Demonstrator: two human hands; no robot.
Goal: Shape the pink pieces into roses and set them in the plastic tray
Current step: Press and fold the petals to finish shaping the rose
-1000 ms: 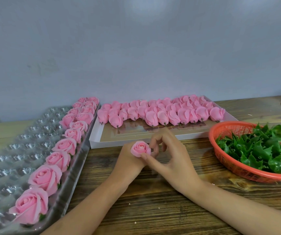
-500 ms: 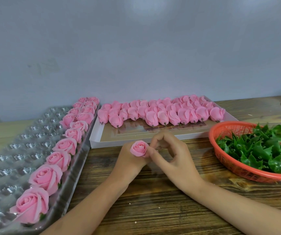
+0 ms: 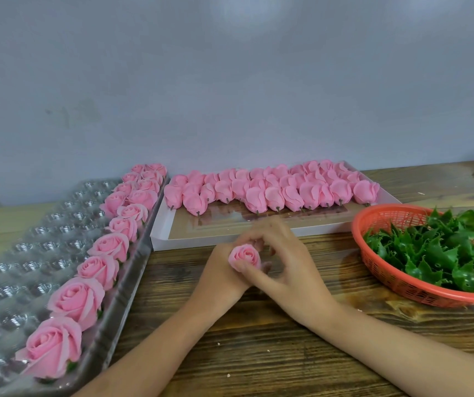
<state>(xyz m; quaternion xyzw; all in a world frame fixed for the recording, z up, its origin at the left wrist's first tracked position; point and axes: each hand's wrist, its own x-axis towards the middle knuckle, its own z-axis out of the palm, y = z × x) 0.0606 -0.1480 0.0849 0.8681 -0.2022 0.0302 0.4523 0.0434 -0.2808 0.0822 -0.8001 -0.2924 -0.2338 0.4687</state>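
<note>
A small pink rose (image 3: 244,257) is held above the wooden table, at the middle of the view. My left hand (image 3: 218,277) grips it from below and behind. My right hand (image 3: 284,263) curls round it from the right, thumb under the bloom and fingers over its top. A clear plastic tray (image 3: 26,253) with many cups lies at the left; several finished pink roses (image 3: 98,267) fill its right-hand column. Unshaped pink pieces (image 3: 273,190) lie in rows on a white flat tray (image 3: 230,234) behind my hands.
An orange mesh basket (image 3: 379,267) full of green leaf pieces (image 3: 442,250) stands at the right, close to my right hand. A grey wall closes off the back. Small crumbs dot the wooden table (image 3: 258,353) near my forearms.
My right hand has closed over the rose, its fingers now bent over the top and its thumb underneath. The rose has tilted slightly toward me.
</note>
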